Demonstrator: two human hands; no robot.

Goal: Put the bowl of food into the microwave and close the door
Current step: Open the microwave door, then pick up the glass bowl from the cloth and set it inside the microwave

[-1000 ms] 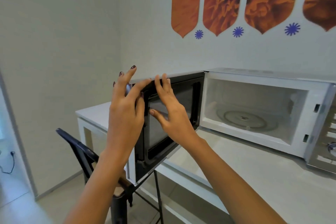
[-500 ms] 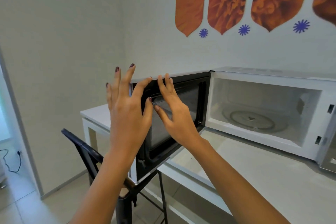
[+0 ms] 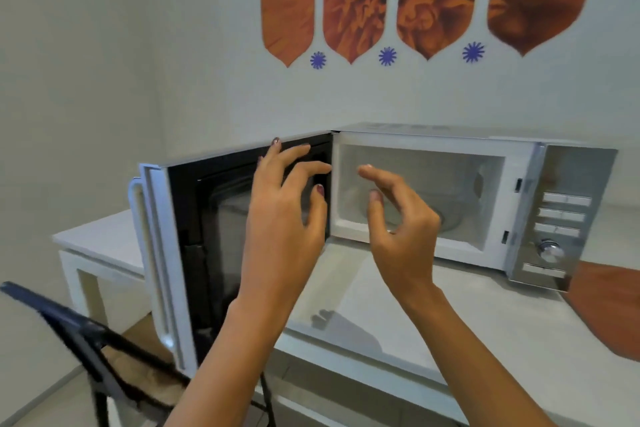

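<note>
Both hands are up in front of the microwave (image 3: 433, 191) and hold nothing. The left hand (image 3: 284, 215) has its fingers spread wide and floats in front of the dark inside face of the door (image 3: 207, 236). I cannot tell if its fingertips touch the door. The right hand (image 3: 403, 218) is loosely curled, half open, in front of the mouth of the oven.

The door is swung wide open, out toward 9 o'clock from the oven. Inside, the glass plate (image 3: 446, 218) looks bare. The bowl of food is nowhere in sight, so I cannot say where it is. An orange-brown shape (image 3: 609, 308) at 3 o'clock on the desk (image 3: 450, 322) is cut off by the edge, and I cannot tell what it is.

So the job looks to be at the start: the oven is open and ready, but no food is in. Next, I think the hands need to go find the bowl, grip it with both hands so it stays level, and slide it onto the glass plate. After that, the left hand can push the door shut.
</note>
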